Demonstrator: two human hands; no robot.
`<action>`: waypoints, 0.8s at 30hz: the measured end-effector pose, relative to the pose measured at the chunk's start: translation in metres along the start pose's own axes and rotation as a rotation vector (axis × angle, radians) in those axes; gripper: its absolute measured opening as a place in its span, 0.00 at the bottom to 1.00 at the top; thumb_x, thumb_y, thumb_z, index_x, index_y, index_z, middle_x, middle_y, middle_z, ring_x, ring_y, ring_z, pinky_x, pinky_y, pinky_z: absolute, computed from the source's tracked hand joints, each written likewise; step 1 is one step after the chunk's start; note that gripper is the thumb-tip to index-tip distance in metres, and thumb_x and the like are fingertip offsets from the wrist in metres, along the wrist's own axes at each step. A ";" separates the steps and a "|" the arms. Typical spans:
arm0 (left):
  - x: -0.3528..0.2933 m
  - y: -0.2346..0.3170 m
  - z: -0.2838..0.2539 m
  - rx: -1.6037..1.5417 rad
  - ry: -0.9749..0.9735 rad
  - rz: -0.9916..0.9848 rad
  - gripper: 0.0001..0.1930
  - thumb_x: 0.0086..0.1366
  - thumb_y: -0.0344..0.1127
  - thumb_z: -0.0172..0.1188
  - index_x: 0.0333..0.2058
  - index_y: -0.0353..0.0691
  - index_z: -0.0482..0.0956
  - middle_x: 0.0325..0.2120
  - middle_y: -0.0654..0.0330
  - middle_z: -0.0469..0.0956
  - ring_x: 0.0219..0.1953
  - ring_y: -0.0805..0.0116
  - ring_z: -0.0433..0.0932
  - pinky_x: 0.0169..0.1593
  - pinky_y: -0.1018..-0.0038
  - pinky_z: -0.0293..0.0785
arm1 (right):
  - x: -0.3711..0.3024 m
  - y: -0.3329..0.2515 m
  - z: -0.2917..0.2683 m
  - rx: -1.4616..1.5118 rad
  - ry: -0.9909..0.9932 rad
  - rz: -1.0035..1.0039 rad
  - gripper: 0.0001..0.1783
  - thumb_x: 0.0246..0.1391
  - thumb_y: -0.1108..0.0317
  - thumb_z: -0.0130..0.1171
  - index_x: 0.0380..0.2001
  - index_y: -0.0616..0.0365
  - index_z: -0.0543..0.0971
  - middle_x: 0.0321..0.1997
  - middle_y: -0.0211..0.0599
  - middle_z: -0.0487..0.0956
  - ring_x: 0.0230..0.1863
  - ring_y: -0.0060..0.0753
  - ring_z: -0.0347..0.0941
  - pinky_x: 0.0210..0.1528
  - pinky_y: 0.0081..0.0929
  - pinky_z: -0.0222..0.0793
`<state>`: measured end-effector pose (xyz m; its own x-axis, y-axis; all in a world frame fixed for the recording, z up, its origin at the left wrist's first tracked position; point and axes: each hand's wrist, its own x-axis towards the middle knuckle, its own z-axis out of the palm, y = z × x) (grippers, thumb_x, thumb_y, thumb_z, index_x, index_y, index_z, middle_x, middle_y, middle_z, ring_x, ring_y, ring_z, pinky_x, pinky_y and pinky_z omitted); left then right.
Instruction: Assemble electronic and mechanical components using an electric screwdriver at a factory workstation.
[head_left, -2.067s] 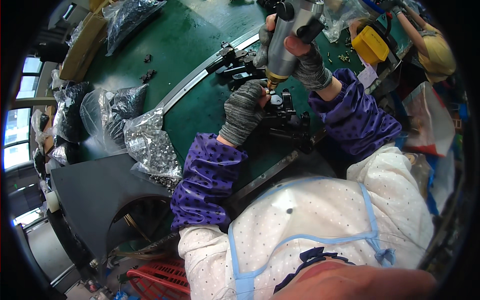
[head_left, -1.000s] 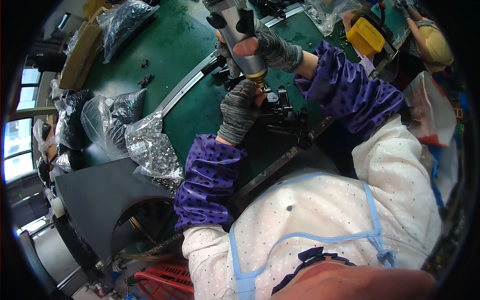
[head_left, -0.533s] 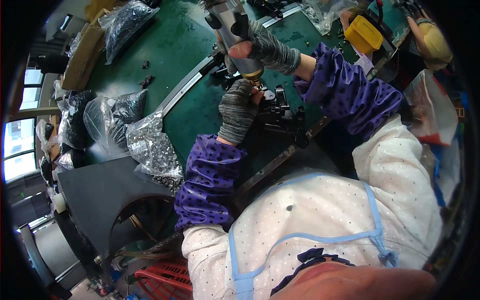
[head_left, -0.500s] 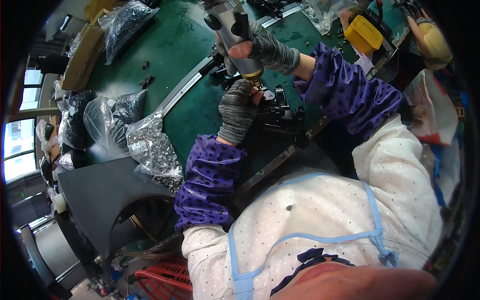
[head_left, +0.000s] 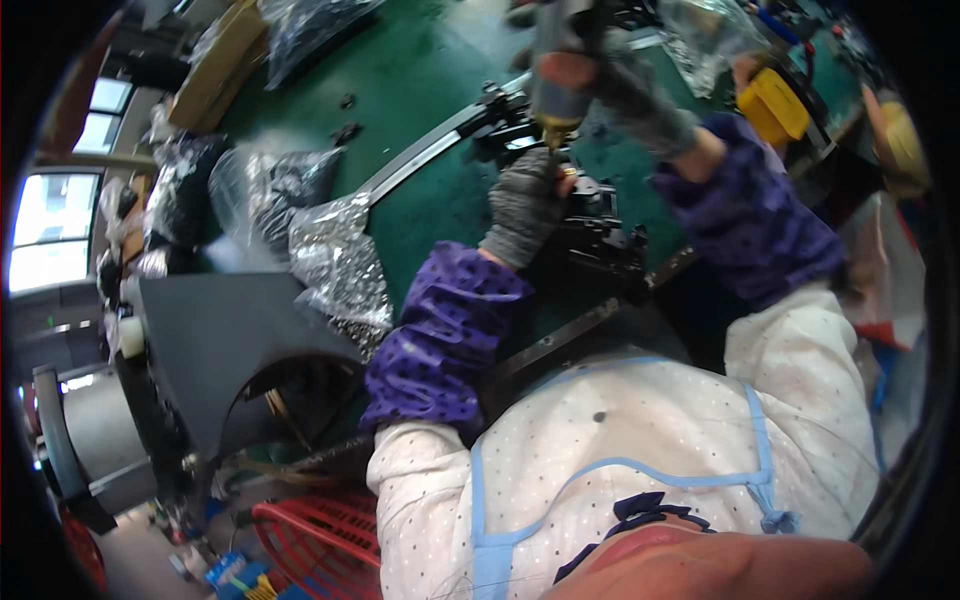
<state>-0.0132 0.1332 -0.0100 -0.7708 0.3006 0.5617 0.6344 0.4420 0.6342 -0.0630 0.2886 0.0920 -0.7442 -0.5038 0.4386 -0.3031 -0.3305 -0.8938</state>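
Observation:
A silver power screwdriver with a brass-coloured nose stands nearly upright, pointing down. My right hand, in a grey fingerless glove and blurred by motion, is wrapped round its body. Just under the nose is my left hand, gloved the same way, its thumb and fingers closed together by the driver's tip. What those fingers pinch is hidden. Beside them, toward the table's near edge, lies a black metal mechanism with jointed parts. A long silver rail with black fittings runs off to the left.
Clear bags of small metal parts and dark parts lie on the green table at left. A dark grey panel stands near left, a red basket below. A yellow bin sits at far right, near another person's arm.
The whole view has shifted, moving the scene rightward in the picture. My right hand has swung right with the screwdriver, which is now more upright. My left hand keeps its place by the tip.

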 end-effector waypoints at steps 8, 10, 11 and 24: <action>0.052 -0.079 -0.077 0.197 0.278 0.067 0.09 0.45 0.31 0.62 0.27 0.42 0.73 0.26 0.59 0.73 0.31 0.61 0.72 0.37 0.69 0.68 | -0.111 -0.005 0.041 -1.207 -0.159 0.264 0.28 0.36 0.61 0.63 0.41 0.61 0.69 0.41 0.47 0.70 0.36 0.45 0.71 0.36 0.35 0.69; 0.068 -0.147 -0.128 0.657 0.149 0.145 0.08 0.50 0.32 0.54 0.32 0.46 0.74 0.31 0.58 0.74 0.34 0.59 0.73 0.42 0.68 0.68 | -0.110 0.002 0.043 -1.193 -0.087 0.147 0.26 0.33 0.65 0.63 0.40 0.61 0.71 0.41 0.46 0.70 0.36 0.44 0.72 0.35 0.34 0.69; 0.067 -0.181 -0.143 0.839 0.068 0.059 0.10 0.51 0.33 0.53 0.35 0.50 0.74 0.33 0.59 0.74 0.36 0.58 0.73 0.44 0.67 0.68 | -0.105 0.010 0.043 -1.175 -0.107 0.126 0.27 0.31 0.68 0.62 0.41 0.60 0.71 0.40 0.45 0.70 0.34 0.44 0.71 0.34 0.33 0.69; 0.062 -0.176 -0.136 1.072 -0.213 -0.148 0.10 0.54 0.34 0.52 0.37 0.49 0.73 0.34 0.59 0.75 0.37 0.59 0.74 0.40 0.68 0.70 | -0.122 -0.013 -0.042 -1.296 0.286 0.355 0.19 0.43 0.62 0.59 0.39 0.58 0.71 0.39 0.44 0.72 0.40 0.46 0.70 0.43 0.32 0.66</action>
<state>-0.1645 -0.0410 -0.0143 -0.8947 0.2781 0.3496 0.2354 0.9586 -0.1599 0.0068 0.3874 0.0467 -0.9456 -0.1710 0.2769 -0.2882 0.8350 -0.4686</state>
